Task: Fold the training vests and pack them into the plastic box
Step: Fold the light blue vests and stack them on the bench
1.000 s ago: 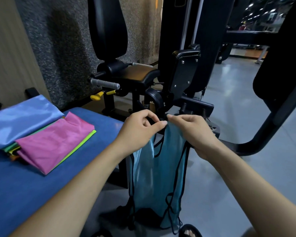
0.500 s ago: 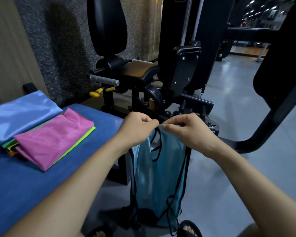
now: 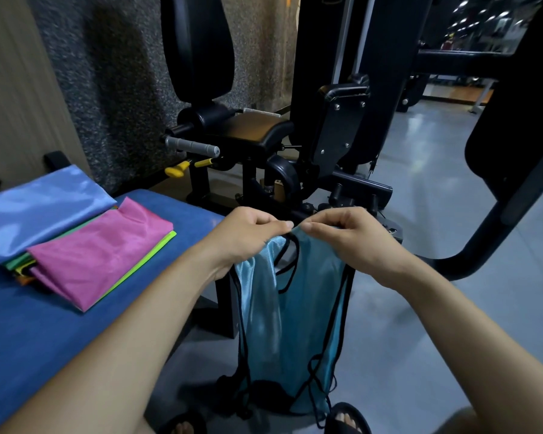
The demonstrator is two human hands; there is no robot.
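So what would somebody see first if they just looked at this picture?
Probably the shiny teal vest hanging down in the middle, pinched at its top by the left hand and the right hand. Next, the pink folded vest on the blue bench at the left, with a big black gym machine behind.

Dim indoor light, with small ceiling lamps (image 3: 470, 7) glowing top right and a pale sheen on the floor (image 3: 427, 189). Wide-angle bending curves the edges; the wall (image 3: 113, 89) carries a soft shadow.
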